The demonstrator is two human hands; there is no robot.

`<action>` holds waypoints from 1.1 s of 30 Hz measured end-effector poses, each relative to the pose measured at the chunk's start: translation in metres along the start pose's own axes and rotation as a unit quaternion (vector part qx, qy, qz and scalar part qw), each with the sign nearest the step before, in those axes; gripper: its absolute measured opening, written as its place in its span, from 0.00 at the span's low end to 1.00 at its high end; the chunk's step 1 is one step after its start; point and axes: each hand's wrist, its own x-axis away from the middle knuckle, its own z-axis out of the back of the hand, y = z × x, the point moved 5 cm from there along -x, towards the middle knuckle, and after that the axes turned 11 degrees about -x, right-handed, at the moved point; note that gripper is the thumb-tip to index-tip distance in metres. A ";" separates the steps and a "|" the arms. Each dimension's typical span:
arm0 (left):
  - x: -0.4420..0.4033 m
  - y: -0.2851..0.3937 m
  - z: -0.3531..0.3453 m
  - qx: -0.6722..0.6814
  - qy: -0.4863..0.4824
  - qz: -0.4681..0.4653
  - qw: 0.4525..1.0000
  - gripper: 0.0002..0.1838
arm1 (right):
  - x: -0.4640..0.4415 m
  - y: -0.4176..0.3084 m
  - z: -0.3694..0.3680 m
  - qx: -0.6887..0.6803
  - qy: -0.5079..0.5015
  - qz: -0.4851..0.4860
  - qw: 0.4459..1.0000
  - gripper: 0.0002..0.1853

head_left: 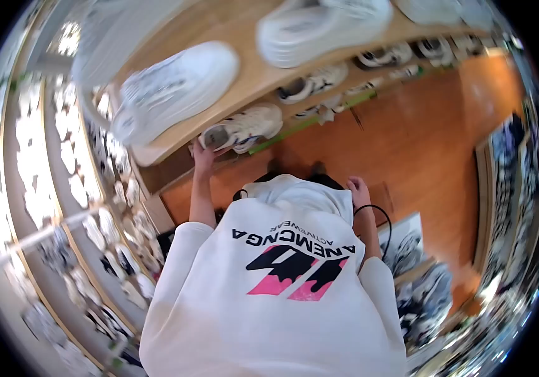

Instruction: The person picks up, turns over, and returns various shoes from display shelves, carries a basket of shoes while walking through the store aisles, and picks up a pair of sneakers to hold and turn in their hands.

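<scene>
My left hand point(204, 156) is at the heel end of a white sneaker point(250, 124) with a grey insole, on the shelf level below the top board. Its fingers close on the heel, partly hidden by the shoe. My right hand point(358, 187) hangs beside my right hip with the fingers curled in, and I see nothing in it. A black cord point(379, 210) loops by that wrist. Right above my left hand, a large white sneaker point(181, 85) rests on the wooden top shelf point(244, 88), with another white sneaker point(323, 28) farther along.
More shoes point(385, 55) line the lower shelf to the right. Tall racks of pale shoes point(71, 151) stand on the left. Shelves point(502, 169) run along the right, above an orange-brown floor point(420, 144). Near my right elbow are a picture board point(404, 242) and grey-blue shoes point(433, 289).
</scene>
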 end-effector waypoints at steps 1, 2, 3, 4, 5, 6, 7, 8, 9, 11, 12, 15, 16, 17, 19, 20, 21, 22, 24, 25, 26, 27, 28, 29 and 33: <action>0.037 0.006 0.009 -0.016 -0.017 -0.010 1.000 0.28 | 0.009 -0.028 -0.004 0.082 -0.053 0.019 0.995 0.15; 0.094 -0.008 0.011 -0.049 -0.046 0.031 0.997 0.28 | 0.045 -0.032 0.003 0.062 -0.096 -0.079 0.990 0.17; 0.100 0.006 0.021 -0.034 -0.019 0.031 0.999 0.28 | 0.024 -0.070 -0.027 0.023 -0.130 -0.102 0.986 0.20; 0.111 0.025 0.027 -0.071 -0.031 -0.039 0.996 0.29 | 0.025 -0.123 -0.055 -0.087 -0.148 -0.117 0.978 0.21; 0.118 0.041 0.025 -0.105 -0.042 -0.108 0.988 0.29 | 0.027 -0.170 -0.076 -0.189 -0.162 -0.132 0.959 0.23; 0.134 0.048 0.020 -0.046 -0.041 -0.057 0.996 0.27 | 0.029 -0.195 -0.088 -0.168 -0.179 -0.125 0.961 0.23; 0.152 0.064 0.022 -0.035 -0.017 -0.053 0.998 0.27 | 0.039 -0.217 -0.112 -0.254 -0.262 -0.142 0.920 0.25; 0.169 0.081 0.020 -0.036 -0.017 -0.049 0.998 0.27 | 0.045 -0.231 -0.128 -0.336 -0.339 -0.163 0.864 0.27; 0.177 0.090 0.015 -0.034 -0.019 -0.049 0.998 0.26 | 0.041 -0.234 -0.132 -0.317 -0.355 -0.160 0.865 0.27; 0.198 0.098 0.026 -0.002 -0.015 -0.052 0.999 0.27 | 0.051 -0.234 -0.128 -0.326 -0.298 -0.104 0.891 0.26; 0.203 0.102 0.028 0.022 -0.031 -0.072 0.997 0.27 | 0.051 -0.238 -0.127 -0.330 -0.306 -0.090 0.888 0.26; 0.223 0.113 0.043 0.044 -0.089 -0.037 0.994 0.28 | 0.076 -0.260 -0.122 -0.314 -0.304 -0.136 0.889 0.25; 0.229 0.114 0.048 0.039 -0.089 -0.046 0.994 0.27 | 0.080 -0.260 -0.121 -0.326 -0.307 -0.125 0.885 0.26; 0.234 0.115 0.052 0.039 -0.082 -0.039 0.995 0.27 | 0.087 -0.262 -0.120 -0.323 -0.312 -0.132 0.884 0.26; 0.239 0.117 0.054 0.097 -0.089 -0.037 0.991 0.39 | 0.090 -0.280 -0.118 -0.267 -0.319 -0.061 0.907 0.26; 0.241 0.119 0.055 0.099 -0.085 -0.036 0.991 0.39 | 0.088 -0.285 -0.117 -0.275 -0.338 -0.015 0.900 0.27; 0.245 0.123 0.056 0.186 -0.065 -0.053 0.979 0.41 | 0.087 -0.287 -0.117 -0.272 -0.341 -0.018 0.900 0.27; 0.246 0.125 0.060 0.270 -0.044 -0.073 0.959 0.42 | 0.088 -0.297 -0.119 -0.288 -0.385 0.034 0.876 0.29; 0.246 0.115 0.065 0.208 -0.041 -0.069 0.975 0.43 | 0.084 -0.304 -0.119 -0.300 -0.445 0.078 0.840 0.35; 0.247 0.108 0.067 0.144 -0.041 -0.063 0.987 0.44 | 0.087 -0.311 -0.123 -0.299 -0.445 0.075 0.841 0.35; 0.248 0.104 0.067 0.154 -0.027 -0.052 0.986 0.41 | 0.095 -0.326 -0.130 -0.283 -0.473 0.097 0.829 0.33; 0.248 0.106 0.064 0.157 -0.028 -0.049 0.986 0.41 | 0.100 -0.335 -0.136 -0.265 -0.501 0.122 0.815 0.32; 0.249 0.109 0.062 0.138 -0.026 -0.017 0.990 0.37 | 0.102 -0.334 -0.137 -0.262 -0.498 0.121 0.818 0.32; 0.248 0.109 0.062 0.116 -0.024 0.013 0.993 0.33 | 0.102 -0.333 -0.140 -0.287 -0.500 0.107 0.810 0.31; 0.244 0.107 0.061 0.093 -0.039 -0.035 0.994 0.25 | 0.102 -0.321 -0.136 -0.333 -0.487 0.114 0.800 0.26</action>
